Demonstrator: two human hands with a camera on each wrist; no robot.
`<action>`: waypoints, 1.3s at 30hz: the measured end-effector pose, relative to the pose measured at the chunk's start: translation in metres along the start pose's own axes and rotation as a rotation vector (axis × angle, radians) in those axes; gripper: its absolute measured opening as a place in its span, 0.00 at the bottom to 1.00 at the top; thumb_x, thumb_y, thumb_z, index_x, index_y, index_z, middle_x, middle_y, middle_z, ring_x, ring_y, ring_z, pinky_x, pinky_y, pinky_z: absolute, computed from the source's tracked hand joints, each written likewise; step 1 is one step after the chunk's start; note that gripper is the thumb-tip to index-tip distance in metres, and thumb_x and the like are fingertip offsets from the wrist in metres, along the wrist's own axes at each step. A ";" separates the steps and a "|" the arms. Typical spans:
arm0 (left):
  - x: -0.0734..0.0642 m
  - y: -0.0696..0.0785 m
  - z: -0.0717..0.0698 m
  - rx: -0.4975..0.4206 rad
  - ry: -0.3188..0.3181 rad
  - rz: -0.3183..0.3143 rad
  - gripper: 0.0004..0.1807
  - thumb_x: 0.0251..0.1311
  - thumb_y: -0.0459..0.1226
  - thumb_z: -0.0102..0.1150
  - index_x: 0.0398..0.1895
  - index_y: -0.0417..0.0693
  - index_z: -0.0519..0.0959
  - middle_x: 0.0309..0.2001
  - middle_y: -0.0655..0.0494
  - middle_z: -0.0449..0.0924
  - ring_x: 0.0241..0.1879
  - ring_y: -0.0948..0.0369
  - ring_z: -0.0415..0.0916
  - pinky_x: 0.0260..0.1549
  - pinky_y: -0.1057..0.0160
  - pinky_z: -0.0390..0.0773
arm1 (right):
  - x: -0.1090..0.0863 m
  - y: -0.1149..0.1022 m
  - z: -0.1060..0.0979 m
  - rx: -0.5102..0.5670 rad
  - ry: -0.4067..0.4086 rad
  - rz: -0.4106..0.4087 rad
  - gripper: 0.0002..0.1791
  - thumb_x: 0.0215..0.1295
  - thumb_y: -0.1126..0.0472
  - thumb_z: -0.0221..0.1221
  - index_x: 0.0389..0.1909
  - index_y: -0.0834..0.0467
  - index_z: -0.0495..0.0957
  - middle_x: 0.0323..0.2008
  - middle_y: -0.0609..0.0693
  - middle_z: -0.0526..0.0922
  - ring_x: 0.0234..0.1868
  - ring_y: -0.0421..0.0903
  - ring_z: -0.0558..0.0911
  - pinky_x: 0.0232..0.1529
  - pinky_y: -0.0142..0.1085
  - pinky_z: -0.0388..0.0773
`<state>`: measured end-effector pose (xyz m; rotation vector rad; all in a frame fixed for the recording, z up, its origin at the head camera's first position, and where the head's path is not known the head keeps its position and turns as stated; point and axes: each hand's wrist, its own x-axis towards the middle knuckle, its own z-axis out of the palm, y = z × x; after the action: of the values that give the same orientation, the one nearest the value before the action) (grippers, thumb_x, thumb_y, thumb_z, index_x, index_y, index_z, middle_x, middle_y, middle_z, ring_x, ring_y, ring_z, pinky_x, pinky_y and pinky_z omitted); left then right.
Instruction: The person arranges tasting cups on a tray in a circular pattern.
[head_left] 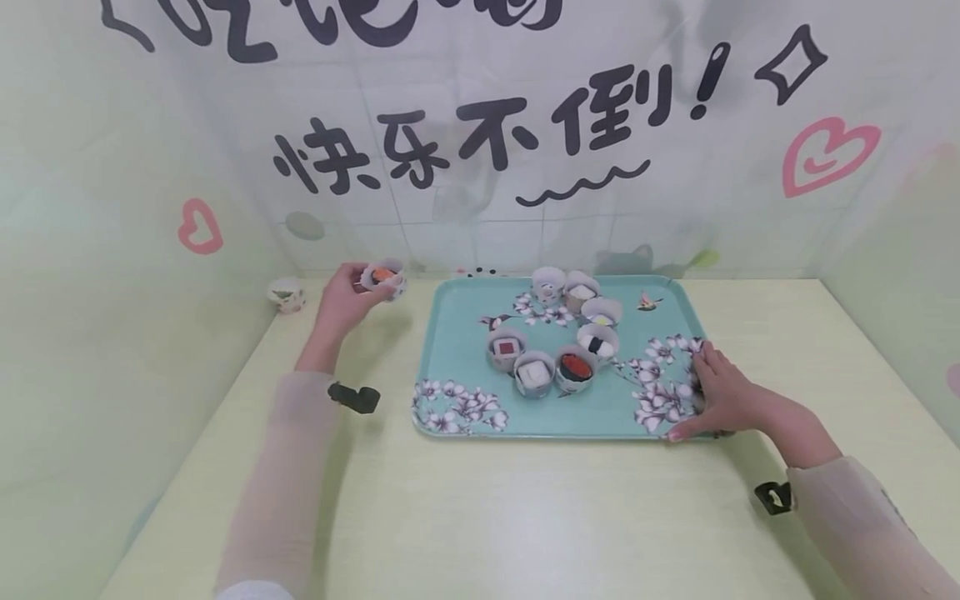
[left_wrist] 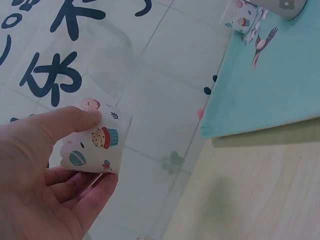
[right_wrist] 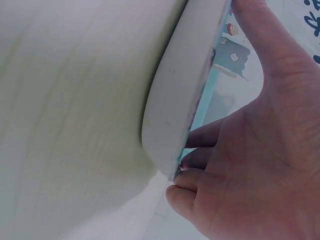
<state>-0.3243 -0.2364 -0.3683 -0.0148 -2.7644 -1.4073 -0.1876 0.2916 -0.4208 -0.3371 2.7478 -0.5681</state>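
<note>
My left hand [head_left: 351,298] holds a paper baking cup [left_wrist: 102,140] with cupcake prints, thumb on one side and fingers on the other. An orange-topped, sushi-like piece [head_left: 383,274] sits inside it. The cup is raised left of the turquoise tray [head_left: 465,333], near the back wall. At the tray's near right corner is my right hand [head_left: 731,400], its thumb at the front rim and its bent fingers gripping the right rim; some fingertips are hidden in the right wrist view. On the tray, several paper cups with small sushi-like pieces form a partial ring, including a red-topped one [head_left: 576,367].
Another paper cup [head_left: 287,296] with a green and white filling stands at the table's far left corner. A pale wooden table [head_left: 480,517] carries the tray. Behind it rises a wall sheet [head_left: 465,242] with large black lettering, and more sheeting hangs at both sides.
</note>
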 end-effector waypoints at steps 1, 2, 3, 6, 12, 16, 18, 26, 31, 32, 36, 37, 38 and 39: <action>0.000 0.002 0.003 -0.001 -0.008 0.008 0.38 0.64 0.47 0.61 0.70 0.36 0.62 0.65 0.37 0.70 0.63 0.44 0.71 0.55 0.54 0.76 | 0.000 0.000 0.000 0.001 0.000 0.000 0.78 0.40 0.40 0.77 0.69 0.86 0.37 0.70 0.85 0.29 0.72 0.80 0.35 0.70 0.72 0.41; 0.000 0.004 0.006 -0.003 -0.014 0.015 0.38 0.64 0.47 0.61 0.70 0.36 0.62 0.65 0.37 0.70 0.63 0.44 0.71 0.56 0.52 0.76 | 0.000 0.000 0.000 0.002 0.000 0.001 0.78 0.40 0.40 0.77 0.69 0.86 0.37 0.70 0.85 0.29 0.72 0.80 0.35 0.70 0.72 0.41; 0.000 0.006 0.010 0.000 -0.021 0.022 0.37 0.64 0.47 0.61 0.70 0.36 0.62 0.64 0.37 0.70 0.63 0.44 0.71 0.56 0.51 0.76 | 0.000 0.000 0.000 0.000 -0.001 0.002 0.78 0.40 0.40 0.77 0.69 0.86 0.37 0.70 0.85 0.29 0.72 0.80 0.35 0.70 0.72 0.41; 0.000 0.009 0.020 0.012 -0.036 0.035 0.36 0.63 0.47 0.62 0.68 0.36 0.64 0.63 0.37 0.71 0.63 0.44 0.71 0.56 0.50 0.77 | 0.001 -0.001 -0.001 -0.002 -0.003 0.008 0.78 0.40 0.39 0.77 0.69 0.86 0.38 0.70 0.85 0.30 0.72 0.80 0.35 0.71 0.72 0.41; 0.003 0.014 0.041 0.031 -0.090 0.011 0.37 0.63 0.48 0.63 0.69 0.39 0.63 0.65 0.39 0.70 0.64 0.44 0.70 0.60 0.46 0.76 | 0.001 -0.002 -0.001 -0.011 -0.005 0.014 0.78 0.40 0.39 0.77 0.69 0.85 0.38 0.71 0.85 0.31 0.72 0.80 0.36 0.71 0.71 0.42; 0.008 0.019 0.059 0.042 -0.120 0.019 0.37 0.62 0.48 0.65 0.69 0.41 0.63 0.65 0.40 0.71 0.63 0.46 0.71 0.61 0.47 0.76 | 0.001 0.000 -0.001 -0.015 -0.001 0.009 0.78 0.40 0.39 0.77 0.69 0.85 0.38 0.70 0.85 0.30 0.72 0.81 0.36 0.71 0.72 0.41; 0.009 0.022 0.067 0.068 -0.134 0.036 0.36 0.62 0.47 0.65 0.68 0.42 0.64 0.64 0.41 0.71 0.61 0.46 0.71 0.62 0.47 0.76 | 0.001 0.001 -0.001 -0.018 0.003 0.006 0.78 0.40 0.39 0.77 0.69 0.86 0.38 0.70 0.85 0.30 0.72 0.81 0.36 0.70 0.72 0.41; 0.012 0.033 0.093 0.122 -0.211 0.088 0.32 0.61 0.47 0.67 0.63 0.43 0.67 0.62 0.42 0.74 0.58 0.48 0.72 0.61 0.47 0.75 | 0.001 0.001 0.000 -0.023 0.001 0.006 0.78 0.40 0.39 0.77 0.69 0.86 0.38 0.70 0.85 0.30 0.72 0.81 0.37 0.71 0.72 0.42; 0.011 0.037 0.103 0.149 -0.253 0.093 0.30 0.61 0.45 0.67 0.61 0.43 0.68 0.67 0.44 0.71 0.58 0.49 0.72 0.61 0.47 0.74 | 0.001 -0.001 0.000 -0.014 -0.002 0.006 0.77 0.41 0.39 0.77 0.69 0.85 0.38 0.70 0.85 0.30 0.72 0.81 0.36 0.71 0.72 0.41; 0.011 0.037 0.104 0.154 -0.265 0.093 0.30 0.61 0.45 0.68 0.61 0.43 0.68 0.66 0.44 0.72 0.57 0.49 0.72 0.60 0.48 0.74 | 0.001 -0.001 0.000 -0.015 -0.002 0.007 0.77 0.41 0.39 0.77 0.69 0.85 0.38 0.70 0.85 0.30 0.72 0.81 0.36 0.71 0.72 0.41; 0.009 0.038 0.111 0.189 -0.312 0.109 0.30 0.60 0.44 0.68 0.61 0.42 0.69 0.58 0.44 0.75 0.53 0.50 0.71 0.55 0.50 0.75 | 0.001 -0.001 0.000 -0.021 -0.002 0.007 0.77 0.41 0.39 0.77 0.69 0.85 0.38 0.71 0.85 0.31 0.72 0.81 0.36 0.71 0.72 0.42; 0.010 0.037 0.113 0.202 -0.322 0.120 0.30 0.60 0.44 0.69 0.60 0.42 0.69 0.57 0.44 0.75 0.52 0.51 0.72 0.55 0.50 0.75 | 0.001 0.000 0.000 -0.023 -0.002 0.007 0.77 0.41 0.39 0.77 0.69 0.85 0.38 0.71 0.85 0.31 0.72 0.81 0.36 0.71 0.71 0.42; 0.010 0.036 0.115 0.218 -0.333 0.132 0.30 0.60 0.44 0.69 0.60 0.42 0.69 0.57 0.44 0.75 0.52 0.51 0.72 0.55 0.51 0.75 | 0.001 0.000 0.000 -0.024 -0.002 0.007 0.77 0.41 0.39 0.77 0.69 0.85 0.38 0.71 0.85 0.31 0.72 0.81 0.37 0.71 0.71 0.42; 0.009 0.036 0.116 0.234 -0.347 0.136 0.29 0.60 0.44 0.68 0.60 0.42 0.70 0.57 0.45 0.75 0.52 0.51 0.72 0.55 0.51 0.75 | 0.001 0.000 0.001 -0.024 -0.003 0.008 0.77 0.41 0.38 0.77 0.69 0.85 0.38 0.71 0.85 0.31 0.72 0.81 0.36 0.71 0.71 0.42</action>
<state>-0.3364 -0.1214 -0.4073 -0.4725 -3.1141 -1.1354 -0.1883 0.2913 -0.4216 -0.3318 2.7540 -0.5331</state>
